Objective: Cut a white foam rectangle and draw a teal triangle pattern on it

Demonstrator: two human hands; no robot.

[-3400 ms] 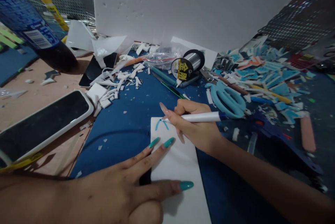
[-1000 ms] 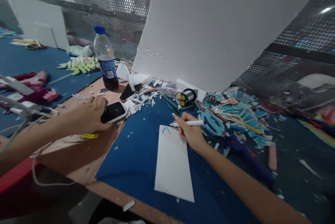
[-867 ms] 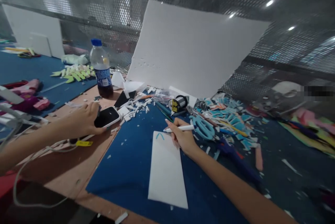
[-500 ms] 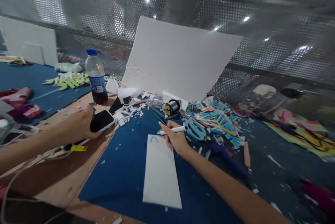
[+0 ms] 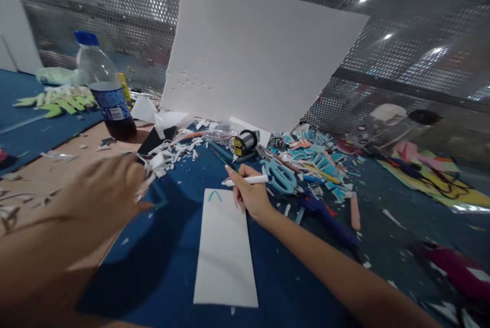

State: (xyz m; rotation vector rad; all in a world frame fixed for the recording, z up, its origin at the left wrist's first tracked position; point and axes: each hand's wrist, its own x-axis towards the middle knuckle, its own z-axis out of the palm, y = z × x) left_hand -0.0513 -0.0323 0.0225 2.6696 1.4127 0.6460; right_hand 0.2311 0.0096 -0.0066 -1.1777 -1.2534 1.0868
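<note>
My right hand (image 5: 250,192) grips a white marker (image 5: 247,181) near the top of a white rectangular foam sheet (image 5: 225,251), which lies flat on a blue mat (image 5: 164,277). A small light-blue angled mark stands at the sheet's upper left. The marker's tip is above the sheet's far edge; contact cannot be made out. Over the left edge of the mat, my left hand (image 5: 103,185) is curled and blurred by motion, apparently round a phone (image 5: 137,158), of which only a dark edge shows beyond the fingers. Its shadow falls across the mat.
A cola bottle (image 5: 109,95) stands at the back left. Behind the mat leans a large white board (image 5: 256,52). Light-blue scissors (image 5: 281,176), a wire spool (image 5: 243,144), a dark-blue glue gun (image 5: 329,218) and heaps of foam scraps (image 5: 317,151) lie beyond and right of the sheet.
My left hand has moved right and nearer, and it now covers most of the phone. The view has tilted down and turned slightly right. My right hand keeps the marker near the same spot.
</note>
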